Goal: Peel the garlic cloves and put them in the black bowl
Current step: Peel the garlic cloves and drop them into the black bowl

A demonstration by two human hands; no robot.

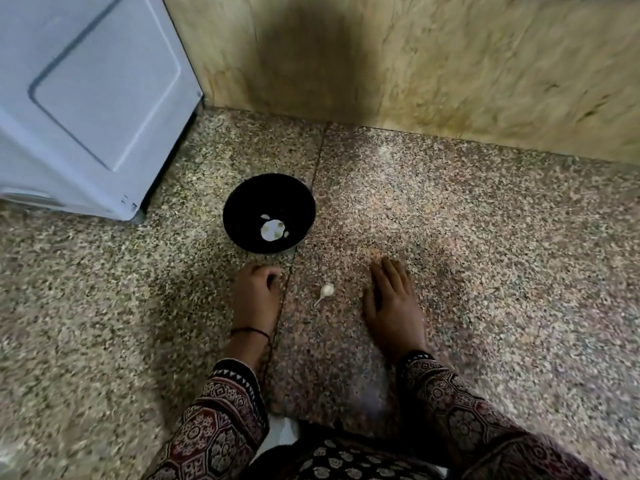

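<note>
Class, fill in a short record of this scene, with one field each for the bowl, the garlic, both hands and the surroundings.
Bowl: black bowl on the floor, ahead of the left hand
In bowl: a few white pieces, too blurred to identify
Garlic: one garlic clove on the floor between the hands, touching neither
Left hand: left hand on the floor, fingers curled; contents unclear
Right hand: right hand flat on the floor, fingers straight
Surroundings: white appliance at left, stone wall behind

The bowl at 12 o'clock is black, holding white, green-flecked pieces. The garlic clove is off-white. The floor is speckled pink, beige and grey. The sleeves at 6 o'clock show a maroon, black and cream geometric print.
</note>
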